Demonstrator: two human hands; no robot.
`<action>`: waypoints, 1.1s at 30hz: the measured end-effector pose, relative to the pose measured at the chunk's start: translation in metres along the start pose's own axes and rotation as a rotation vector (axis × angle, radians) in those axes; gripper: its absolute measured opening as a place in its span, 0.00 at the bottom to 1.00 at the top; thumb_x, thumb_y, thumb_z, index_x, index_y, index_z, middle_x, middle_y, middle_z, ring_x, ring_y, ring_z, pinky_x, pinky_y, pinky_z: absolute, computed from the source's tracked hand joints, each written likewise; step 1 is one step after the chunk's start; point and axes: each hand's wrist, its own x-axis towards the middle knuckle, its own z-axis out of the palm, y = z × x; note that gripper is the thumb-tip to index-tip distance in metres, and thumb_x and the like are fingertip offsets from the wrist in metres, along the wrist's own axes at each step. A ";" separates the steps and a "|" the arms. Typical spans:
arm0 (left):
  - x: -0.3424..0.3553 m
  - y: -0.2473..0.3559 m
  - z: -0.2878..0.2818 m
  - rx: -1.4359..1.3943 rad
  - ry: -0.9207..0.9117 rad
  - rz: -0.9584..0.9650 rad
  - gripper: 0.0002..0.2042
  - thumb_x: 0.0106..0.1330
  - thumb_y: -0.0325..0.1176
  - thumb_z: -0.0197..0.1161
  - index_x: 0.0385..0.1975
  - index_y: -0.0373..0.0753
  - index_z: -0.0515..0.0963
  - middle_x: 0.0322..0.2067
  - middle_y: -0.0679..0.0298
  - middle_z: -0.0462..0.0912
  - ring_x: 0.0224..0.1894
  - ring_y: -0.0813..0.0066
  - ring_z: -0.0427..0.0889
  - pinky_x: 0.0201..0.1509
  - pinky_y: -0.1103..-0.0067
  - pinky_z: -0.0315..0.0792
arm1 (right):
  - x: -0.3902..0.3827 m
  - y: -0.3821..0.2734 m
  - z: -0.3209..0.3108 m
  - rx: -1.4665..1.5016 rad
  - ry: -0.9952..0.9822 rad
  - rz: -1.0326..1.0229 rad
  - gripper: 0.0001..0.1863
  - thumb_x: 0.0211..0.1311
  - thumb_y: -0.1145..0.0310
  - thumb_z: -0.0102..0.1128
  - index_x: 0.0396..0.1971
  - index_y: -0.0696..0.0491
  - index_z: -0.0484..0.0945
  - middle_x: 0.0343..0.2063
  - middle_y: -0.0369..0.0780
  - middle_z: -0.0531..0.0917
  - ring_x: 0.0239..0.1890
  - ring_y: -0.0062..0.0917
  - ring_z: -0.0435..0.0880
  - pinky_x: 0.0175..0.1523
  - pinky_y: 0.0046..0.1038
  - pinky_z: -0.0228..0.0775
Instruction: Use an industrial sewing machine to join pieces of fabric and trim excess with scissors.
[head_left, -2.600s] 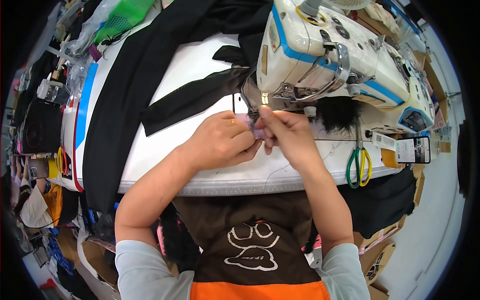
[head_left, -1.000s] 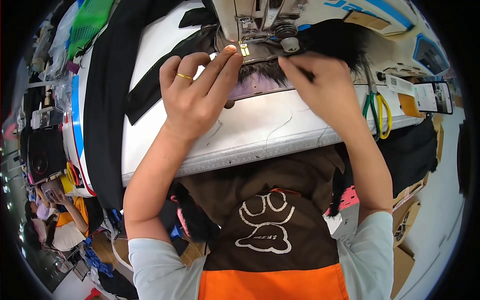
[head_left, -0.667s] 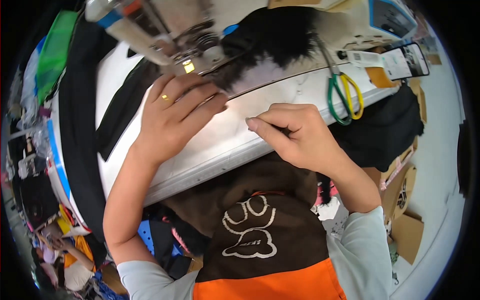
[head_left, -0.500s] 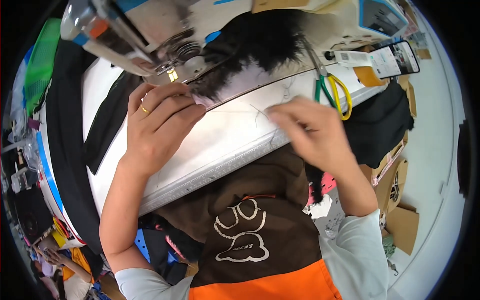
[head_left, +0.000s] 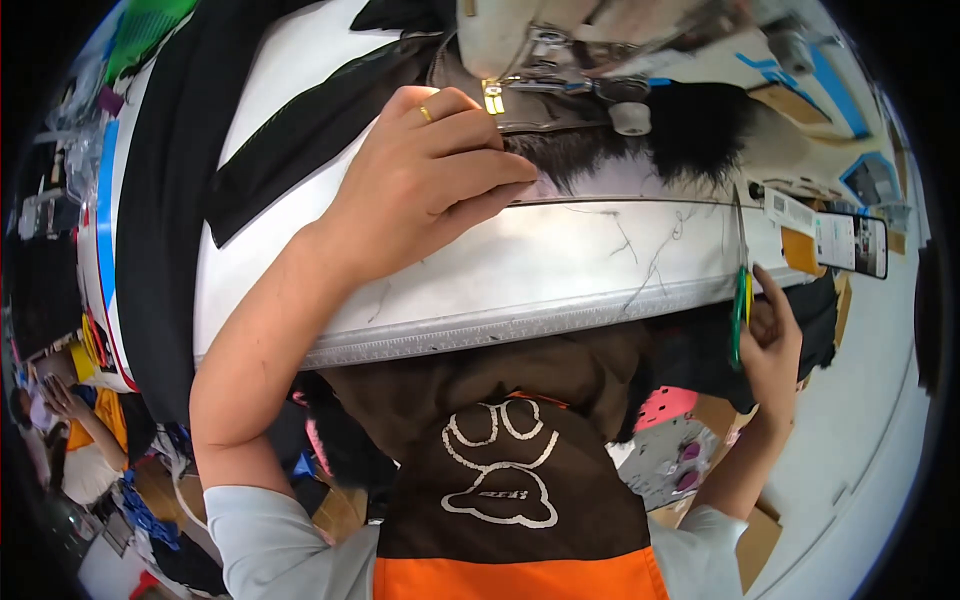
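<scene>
My left hand [head_left: 425, 180] is closed in a pinch just in front of the lit presser-foot area of a sewing machine [head_left: 505, 45]. Its fingertips touch the near edge of furry fabric [head_left: 570, 150] with a pale underside; what exactly they pinch is hidden. At the right end of the white worktable [head_left: 470, 265], my right hand [head_left: 772, 345] has its fingers around the handles of green-and-yellow scissors [head_left: 741, 300]. The blades point away from me. A fluffy black part [head_left: 695, 125] of the fabric lies right of the presser foot.
Loose dark threads [head_left: 650, 270] lie on the tabletop. A ruler strip [head_left: 480, 332] runs along its front edge. Beyond the scissors are a phone [head_left: 852, 243] and an orange-brown piece [head_left: 799, 250]. Black cloth [head_left: 150, 200] drapes at left. Another person's hand [head_left: 65, 400] shows far left.
My right hand has left the loose threads and moved right onto the scissors. My left hand stays by the presser foot. The whole view has shifted and turned.
</scene>
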 end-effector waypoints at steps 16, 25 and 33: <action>0.006 0.005 -0.001 0.029 0.003 -0.012 0.15 0.53 0.28 0.81 0.42 0.44 0.92 0.30 0.71 0.76 0.39 0.69 0.79 0.52 0.71 0.69 | 0.019 -0.077 0.059 -0.476 -0.243 -0.681 0.32 0.54 0.69 0.79 0.63 0.49 0.85 0.44 0.43 0.89 0.34 0.36 0.89 0.40 0.34 0.82; 0.002 -0.013 -0.005 0.028 0.040 -0.152 0.10 0.62 0.27 0.79 0.42 0.44 0.90 0.33 0.71 0.80 0.38 0.74 0.81 0.49 0.74 0.69 | 0.015 -0.032 0.019 -0.403 0.107 -0.198 0.27 0.69 0.75 0.70 0.68 0.58 0.81 0.31 0.30 0.78 0.31 0.11 0.69 0.37 0.16 0.62; -0.006 -0.017 -0.007 0.065 0.069 -0.159 0.08 0.66 0.29 0.77 0.42 0.46 0.89 0.32 0.72 0.78 0.36 0.73 0.79 0.50 0.73 0.68 | 0.058 -0.050 0.037 -0.642 0.283 -0.182 0.26 0.72 0.66 0.71 0.67 0.55 0.83 0.31 0.38 0.80 0.32 0.19 0.73 0.40 0.23 0.69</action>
